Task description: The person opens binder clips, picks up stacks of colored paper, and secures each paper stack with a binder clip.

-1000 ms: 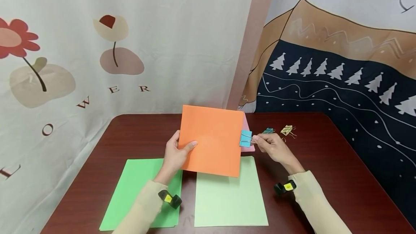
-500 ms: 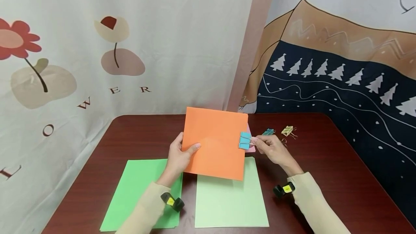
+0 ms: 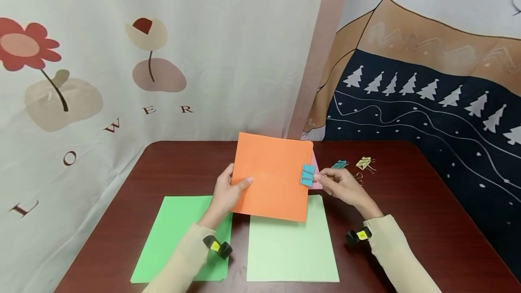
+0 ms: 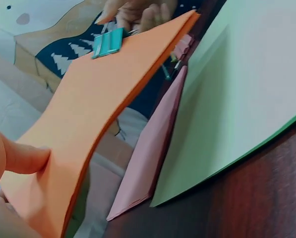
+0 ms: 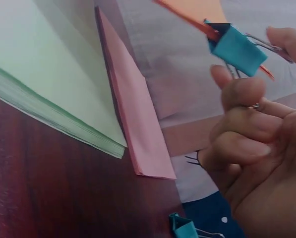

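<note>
My left hand (image 3: pixel 226 193) grips a stack of orange square paper (image 3: pixel 274 171) by its left edge, thumb on the front face. The stack is held tilted up above the table. At its right edge sits a blue binder clip (image 3: pixel 307 175), its body overlapping the paper. My right hand (image 3: pixel 346 189) pinches the clip's wire handles between thumb and index finger. In the right wrist view the orange edge enters the mouth of the clip (image 5: pixel 239 49), with the other fingers curled below. The left wrist view shows the clip (image 4: pixel 109 42) across the stack's far edge.
Bright green paper (image 3: pixel 179 225) lies at the left of the dark red table (image 3: pixel 390 248), pale green paper (image 3: pixel 293 252) in the middle. Pink paper (image 3: pixel 316 180) lies behind the orange stack, mostly hidden. Another blue clip (image 3: pixel 339 164) and a yellow clip (image 3: pixel 364 163) lie back right.
The left hand has brought the orange stack to the right, so the blue clip now overlaps its edge further. The right hand keeps its pinch. The head view has shifted slightly.
</note>
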Available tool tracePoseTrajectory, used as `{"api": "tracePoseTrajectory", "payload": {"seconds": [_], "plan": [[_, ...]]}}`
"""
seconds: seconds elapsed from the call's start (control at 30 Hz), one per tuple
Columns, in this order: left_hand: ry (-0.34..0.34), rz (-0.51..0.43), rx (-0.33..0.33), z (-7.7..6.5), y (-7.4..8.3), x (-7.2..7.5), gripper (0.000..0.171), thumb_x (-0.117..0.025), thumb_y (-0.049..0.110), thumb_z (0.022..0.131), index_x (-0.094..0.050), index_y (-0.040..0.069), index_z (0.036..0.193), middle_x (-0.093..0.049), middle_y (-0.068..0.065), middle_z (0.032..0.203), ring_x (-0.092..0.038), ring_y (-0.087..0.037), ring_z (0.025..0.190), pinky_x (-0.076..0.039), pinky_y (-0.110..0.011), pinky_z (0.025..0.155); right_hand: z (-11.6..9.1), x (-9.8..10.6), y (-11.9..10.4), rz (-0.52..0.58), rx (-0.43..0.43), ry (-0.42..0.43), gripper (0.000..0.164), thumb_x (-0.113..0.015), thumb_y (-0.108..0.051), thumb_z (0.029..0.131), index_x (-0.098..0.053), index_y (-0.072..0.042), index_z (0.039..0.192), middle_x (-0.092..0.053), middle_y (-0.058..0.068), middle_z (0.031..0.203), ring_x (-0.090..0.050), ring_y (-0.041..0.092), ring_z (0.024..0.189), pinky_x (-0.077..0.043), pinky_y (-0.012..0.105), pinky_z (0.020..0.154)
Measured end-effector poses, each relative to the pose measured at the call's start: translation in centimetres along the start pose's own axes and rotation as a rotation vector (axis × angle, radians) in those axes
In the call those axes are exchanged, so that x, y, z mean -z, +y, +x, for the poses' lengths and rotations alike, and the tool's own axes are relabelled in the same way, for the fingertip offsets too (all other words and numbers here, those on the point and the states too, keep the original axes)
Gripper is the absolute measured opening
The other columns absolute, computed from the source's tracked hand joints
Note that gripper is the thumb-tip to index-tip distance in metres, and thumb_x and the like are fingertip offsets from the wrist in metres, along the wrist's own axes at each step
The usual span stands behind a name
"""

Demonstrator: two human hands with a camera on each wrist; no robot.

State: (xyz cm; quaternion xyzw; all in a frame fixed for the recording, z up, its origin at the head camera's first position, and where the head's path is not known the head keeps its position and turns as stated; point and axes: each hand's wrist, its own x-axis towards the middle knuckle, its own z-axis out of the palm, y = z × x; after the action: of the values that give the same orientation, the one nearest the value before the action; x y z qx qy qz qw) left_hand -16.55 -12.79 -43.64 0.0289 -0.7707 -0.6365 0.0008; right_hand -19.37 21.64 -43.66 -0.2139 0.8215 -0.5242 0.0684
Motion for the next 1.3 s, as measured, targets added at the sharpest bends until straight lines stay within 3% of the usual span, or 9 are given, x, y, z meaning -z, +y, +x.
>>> {"api": "tracePoseTrajectory", "payload": {"seconds": [0.1, 0.3, 0.5, 0.77, 1.0, 1.3], "plan": [[-0.039, -0.012, 0.034, 0.2, 0.2, 0.3, 0.044, -0.068, 0.014, 0.099, -0.055, 0.018, 0.141, -0.071, -0.012, 0.12, -0.071, -0.019, 0.089, -0.059, -0.034, 0.078, 0.0, 0.2, -0.4, -0.05, -0.043, 0.011, 0.023, -0.062, -0.028, 0.103, -0.071, -0.006, 0.103, -0.049, 0.0, 0.065, -0.039, 0.01, 0.05, -0.034, 0.026, 0.045], [-0.062, -0.022, 0.107, 0.5, 0.6, 1.3, 0.036, -0.061, 0.011, 0.101, -0.056, 0.012, 0.136, -0.073, -0.015, 0.102, -0.071, -0.02, 0.078, -0.059, -0.037, 0.07, 0.8, 0.2, -1.0, -0.099, -0.069, 0.027, 0.026, -0.064, -0.03, 0.102, -0.072, -0.006, 0.106, -0.054, 0.005, 0.068, -0.043, 0.011, 0.053, -0.036, 0.026, 0.047], [-0.075, -0.019, 0.121, 0.8, 0.6, 2.7, 0.029, -0.065, 0.009, 0.098, -0.061, 0.007, 0.127, -0.075, -0.009, 0.088, -0.072, -0.02, 0.074, -0.059, -0.035, 0.068, 2.0, -0.1, -2.0, -0.157, -0.082, 0.043, 0.028, -0.06, -0.03, 0.104, -0.07, -0.007, 0.092, -0.053, 0.008, 0.065, -0.044, 0.015, 0.054, -0.035, 0.027, 0.048], [-0.101, 0.022, 0.135, 1.3, 1.2, 4.9, 0.034, -0.069, 0.013, 0.098, -0.06, 0.004, 0.129, -0.075, -0.007, 0.094, -0.073, -0.018, 0.076, -0.059, -0.032, 0.07, 3.4, -0.6, -3.3, -0.192, -0.132, 0.055, 0.026, -0.058, -0.033, 0.104, -0.074, -0.013, 0.098, -0.066, 0.023, 0.087, -0.051, 0.021, 0.061, -0.042, 0.03, 0.052], [-0.118, 0.039, 0.166, 2.2, 1.7, 7.1, 0.041, -0.063, 0.011, 0.098, -0.054, 0.0, 0.137, -0.075, -0.006, 0.097, -0.074, -0.015, 0.077, -0.061, -0.032, 0.071, 5.4, -1.7, -4.3, -0.201, -0.151, 0.046, 0.034, -0.058, -0.036, 0.103, -0.076, -0.008, 0.109, -0.069, 0.01, 0.086, -0.055, 0.022, 0.072, -0.047, 0.031, 0.062], [-0.173, 0.112, 0.189, 3.5, 2.0, 10.1, 0.05, -0.059, 0.013, 0.1, -0.046, -0.002, 0.146, -0.076, -0.005, 0.101, -0.074, -0.013, 0.082, -0.061, -0.032, 0.075, 7.8, -3.5, -5.1, -0.205, -0.195, 0.011, 0.041, -0.056, -0.045, 0.103, -0.076, -0.011, 0.115, -0.071, 0.008, 0.09, -0.057, 0.021, 0.07, -0.046, 0.032, 0.065]]}}
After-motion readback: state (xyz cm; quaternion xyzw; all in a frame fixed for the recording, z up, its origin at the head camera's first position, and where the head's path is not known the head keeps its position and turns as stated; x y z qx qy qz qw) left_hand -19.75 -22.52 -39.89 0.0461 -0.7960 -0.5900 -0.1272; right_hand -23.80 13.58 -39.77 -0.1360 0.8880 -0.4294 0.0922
